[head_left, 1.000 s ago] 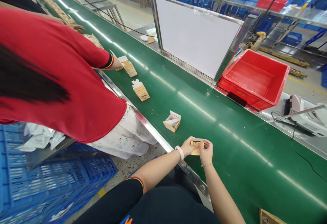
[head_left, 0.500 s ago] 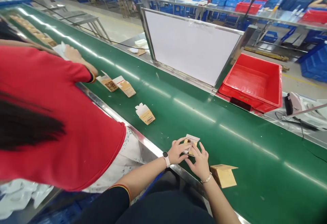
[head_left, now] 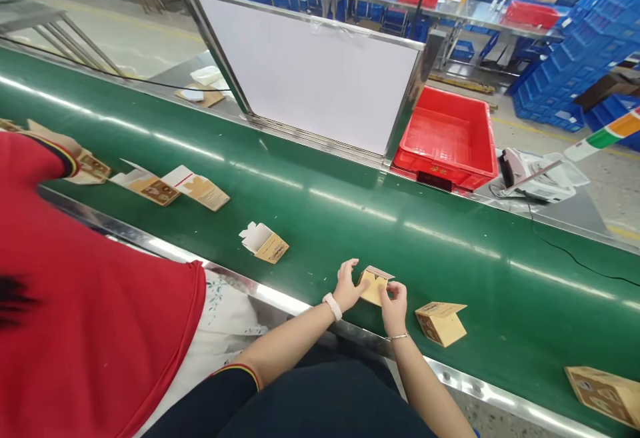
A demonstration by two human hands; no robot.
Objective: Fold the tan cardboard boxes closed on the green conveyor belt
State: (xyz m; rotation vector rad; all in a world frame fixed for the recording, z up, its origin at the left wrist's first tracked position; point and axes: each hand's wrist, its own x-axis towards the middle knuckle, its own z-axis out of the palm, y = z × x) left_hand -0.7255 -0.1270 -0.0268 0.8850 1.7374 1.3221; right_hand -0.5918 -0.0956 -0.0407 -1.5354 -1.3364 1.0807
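Note:
A small tan cardboard box sits on the green conveyor belt in front of me, its lid flap raised at the far side. My left hand is at the box's left side; its thumb touches the tan panel while the fingers spread away from it. At the right side, my right hand pinches the box's edge between thumb and curled fingers. Just right of that hand stands another tan box with its flap up. To the left lies an open-topped box with white inner flaps.
More open boxes lie along the belt to the left, beside a co-worker in a red shirt. Another box is at the lower right. Across the belt stand a white panel and a red bin.
My view has swung right. My hands have moved apart from over the box to its two sides, and its tan front flaps now show folded over the opening.

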